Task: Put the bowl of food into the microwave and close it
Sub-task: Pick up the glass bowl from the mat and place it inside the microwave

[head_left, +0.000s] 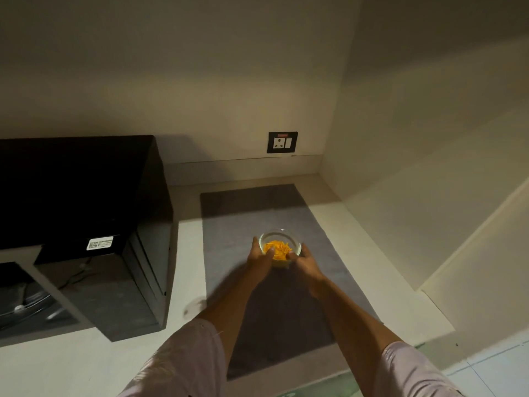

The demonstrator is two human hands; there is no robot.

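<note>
A small clear glass bowl [280,244] holding orange-yellow strips of food [277,249] sits on a grey rectangular mat [257,222], roughly at the mat's middle. The person's left hand [261,257] is cupped against the bowl's left side, its thumb lying over the near rim and touching the food's edge, fingers curved around the glass. The right hand [307,262] is cupped the same way against the bowl's right side, fingers half curled around the wall and thumb at the near rim. Both hands grip the bowl between them; whether the bowl is resting on the mat or lifted just off it cannot be told. Both forearms reach out from pale pink short sleeves [183,365] at the bottom of the view.

The mat lies on a pale cream countertop [189,267] that runs back to a corner of beige walls. To the left of the bowl, well apart from it, stands a black box-shaped microwave [86,190] with a white label [100,242] on its top front corner; its door [137,285] hangs open, swung toward the bowl's side, and the turntable is dimly visible inside at the far left. Behind the bowl, on the back wall above the counter, is a black-framed wall socket with a white switch [282,142].
</note>
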